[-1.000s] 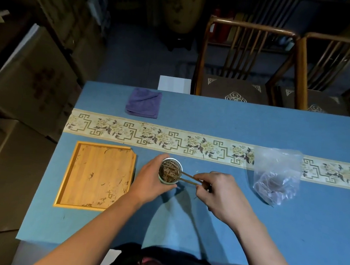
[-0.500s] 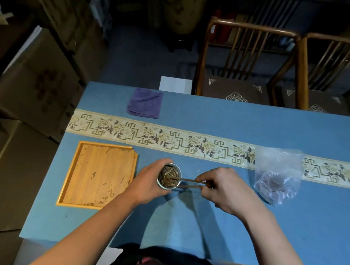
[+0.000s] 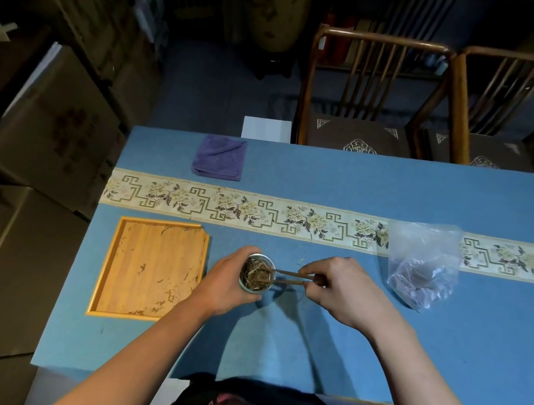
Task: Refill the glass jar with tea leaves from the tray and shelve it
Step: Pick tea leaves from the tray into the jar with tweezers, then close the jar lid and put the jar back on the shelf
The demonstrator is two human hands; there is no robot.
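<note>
A small glass jar [image 3: 257, 274] full of dry tea leaves stands on the blue table, and my left hand [image 3: 226, 280] wraps around its left side. My right hand [image 3: 337, 290] pinches a pair of dark wooden tweezers [image 3: 294, 278] whose tips reach into the jar's mouth among the leaves. To the left lies a square bamboo tray [image 3: 150, 269] with only a few scattered tea leaves on it.
A crumpled clear plastic bag [image 3: 422, 265] lies to the right on the patterned runner [image 3: 258, 213]. A folded purple cloth [image 3: 219, 157] sits at the far side. Two wooden chairs [image 3: 369, 91] stand behind the table; cardboard boxes [image 3: 45, 133] are stacked to the left.
My right hand has shifted slightly up and right while the tweezer tips stay in the jar, working the leaves. My left hand keeps hold of the jar.
</note>
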